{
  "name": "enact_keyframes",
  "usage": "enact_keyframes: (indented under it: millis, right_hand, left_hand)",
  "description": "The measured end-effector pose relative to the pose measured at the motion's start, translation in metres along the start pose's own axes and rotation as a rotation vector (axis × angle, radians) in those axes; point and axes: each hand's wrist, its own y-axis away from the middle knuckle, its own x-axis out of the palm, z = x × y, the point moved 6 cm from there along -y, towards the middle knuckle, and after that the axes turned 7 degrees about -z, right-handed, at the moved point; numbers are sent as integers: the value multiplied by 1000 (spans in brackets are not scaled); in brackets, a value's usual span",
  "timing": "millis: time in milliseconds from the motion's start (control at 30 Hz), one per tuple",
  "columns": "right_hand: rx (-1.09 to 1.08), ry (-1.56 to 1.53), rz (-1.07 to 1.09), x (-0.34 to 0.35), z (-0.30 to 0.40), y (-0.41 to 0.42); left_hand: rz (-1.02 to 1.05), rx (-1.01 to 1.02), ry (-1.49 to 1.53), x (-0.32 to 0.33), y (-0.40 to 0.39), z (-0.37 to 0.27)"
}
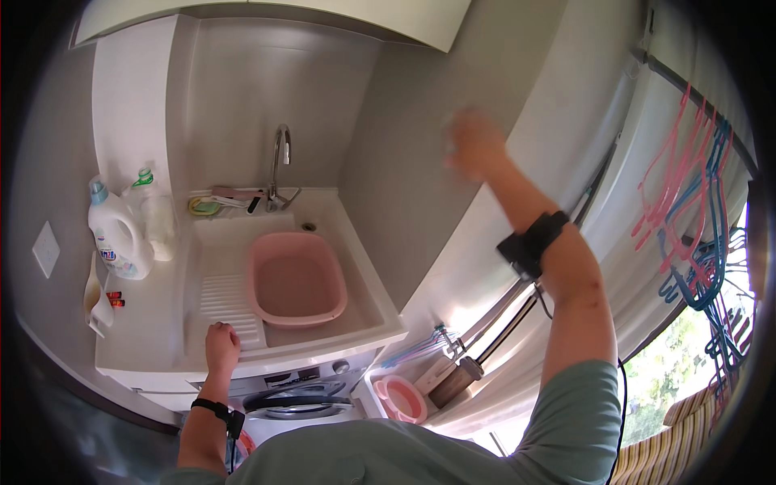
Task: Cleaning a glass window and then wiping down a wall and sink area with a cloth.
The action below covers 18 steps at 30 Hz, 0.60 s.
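My left hand (222, 348) rests with curled fingers at the front edge of a white laundry sink (357, 291), by its ribbed washboard (227, 298). No object shows in it. Raised to the right, my right hand (476, 145) is blurred in front of the grey wall; whether it holds anything is unclear. A pink plastic basin (342, 297) sits in the sink, partly over the washboard. I cannot tell if water is in it. Behind it stands a chrome gooseneck faucet (276, 163), with a drain hole (308, 227) nearby.
Left on the counter stand a white detergent jug (121, 236) and a clear bottle (157, 221). Brushes (233, 197) lie behind the sink. Below is a front-loading washing machine (297, 403). Pink basins (403, 400) sit lower right; hangers (685, 188) hang from a rod. An overhead cabinet (388, 18) juts out.
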Motion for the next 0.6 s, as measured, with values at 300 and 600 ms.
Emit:
enact_keyframes:
  millis: [300,600]
  right_hand:
    - [365,510,-348,-76,-93,-91]
    - [171,235,-117,10,14,-76]
  left_hand:
    - [-2,1,13,0,-2,-6]
    - [-13,-23,45,0,-1,1]
